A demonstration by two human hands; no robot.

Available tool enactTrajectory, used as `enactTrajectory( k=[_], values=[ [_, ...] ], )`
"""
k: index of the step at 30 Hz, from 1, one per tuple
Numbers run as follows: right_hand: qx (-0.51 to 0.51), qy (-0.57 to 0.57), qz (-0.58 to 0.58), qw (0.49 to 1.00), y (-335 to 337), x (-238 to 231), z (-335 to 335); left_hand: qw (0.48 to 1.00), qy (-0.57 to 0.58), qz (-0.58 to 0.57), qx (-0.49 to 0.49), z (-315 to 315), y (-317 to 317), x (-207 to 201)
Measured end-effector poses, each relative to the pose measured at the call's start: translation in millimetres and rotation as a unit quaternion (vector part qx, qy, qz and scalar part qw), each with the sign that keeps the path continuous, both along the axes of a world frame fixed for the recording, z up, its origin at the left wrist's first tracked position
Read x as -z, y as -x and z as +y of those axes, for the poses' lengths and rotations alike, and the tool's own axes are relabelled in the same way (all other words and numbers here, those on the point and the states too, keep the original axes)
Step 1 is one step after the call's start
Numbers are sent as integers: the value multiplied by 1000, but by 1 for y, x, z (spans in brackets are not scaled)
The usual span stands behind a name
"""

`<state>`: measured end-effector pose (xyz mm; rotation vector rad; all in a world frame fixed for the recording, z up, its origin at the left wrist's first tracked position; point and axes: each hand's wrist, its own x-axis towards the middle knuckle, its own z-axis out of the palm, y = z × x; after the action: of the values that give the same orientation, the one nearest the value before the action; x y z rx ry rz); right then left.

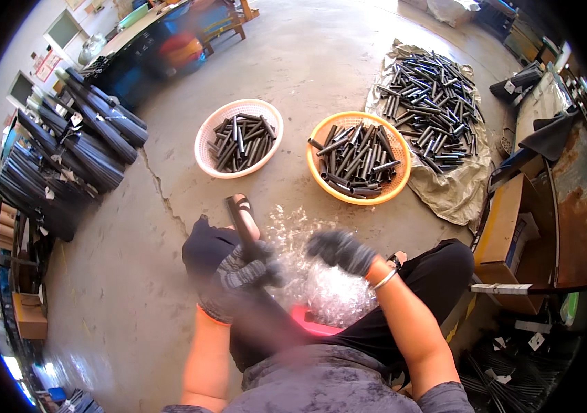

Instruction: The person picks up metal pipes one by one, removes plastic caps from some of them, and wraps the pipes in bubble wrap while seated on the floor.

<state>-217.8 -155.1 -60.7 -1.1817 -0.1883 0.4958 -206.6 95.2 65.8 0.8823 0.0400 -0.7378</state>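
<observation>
My left hand (244,267), in a grey knitted glove, is closed around a dark tube (239,219) that stands tilted over my left knee. Blurred by motion, my gloved right hand (343,252) hovers above a heap of clear, shiny plastic scraps (338,292) between my legs; its fingertips are smeared, so I cannot make out whether it holds anything. Part of a pink-red object (310,322) shows under the scraps. Beyond my feet stand a pale pink basket (205,164) and an orange basket (357,199), both holding many short black tubes.
To the far right, a pile of black tubes (434,103) lies on a crumpled sheet (455,196). Bundles of long dark tubes (66,162) lean at the left. A cardboard box (503,230) and a rusty-topped bench (575,206) stand at my right.
</observation>
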Motion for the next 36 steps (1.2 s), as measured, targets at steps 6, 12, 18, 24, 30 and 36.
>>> enactTrajectory(
  k=[6,12,18,24,30,36],
  values=[
    [123,480,-128,859,-10,13,-44,999,-47,-11,-15,21,-3,23],
    [-76,62,-25,995,8,-53,31,999,-51,5,12,3,-2,6],
    [92,477,-56,872,-16,13,-52,988,-127,-89,-22,37,-3,35],
    [-137,123,-12,983,3,-124,51,996,-73,-30,30,6,-4,9],
    [143,244,-23,959,-9,4,-36,990,-116,-84,8,22,4,22],
    [103,522,2,847,-4,-4,-44,980,31,-44,-194,3,-9,31]
  ],
)
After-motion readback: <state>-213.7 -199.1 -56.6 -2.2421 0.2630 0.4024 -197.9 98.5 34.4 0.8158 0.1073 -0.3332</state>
